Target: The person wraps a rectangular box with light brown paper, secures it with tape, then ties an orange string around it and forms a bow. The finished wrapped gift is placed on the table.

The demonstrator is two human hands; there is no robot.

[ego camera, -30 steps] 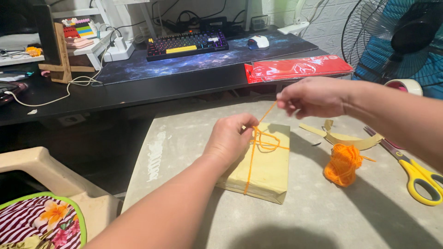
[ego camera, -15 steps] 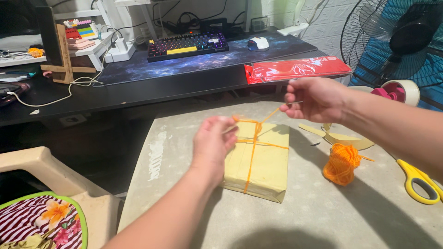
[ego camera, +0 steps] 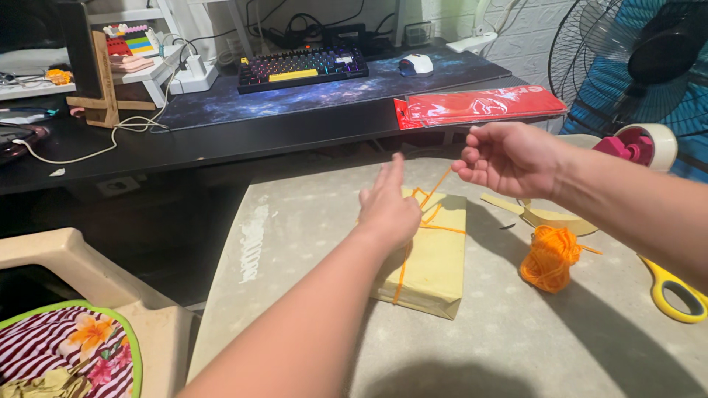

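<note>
A flat parcel wrapped in tan paper (ego camera: 431, 254) lies near the middle of the grey stone bench (ego camera: 509, 346), with orange yarn (ego camera: 434, 214) crossed over it. The left hand (ego camera: 387, 210) rests on the parcel's far left corner; the right hand (ego camera: 509, 158) is above its far right corner. A loose orange yarn ball (ego camera: 548, 258) sits right of the parcel. Yellow-handled scissors (ego camera: 675, 295) lie at the right edge, and a roll of tape (ego camera: 649, 144) at the far right corner.
</note>
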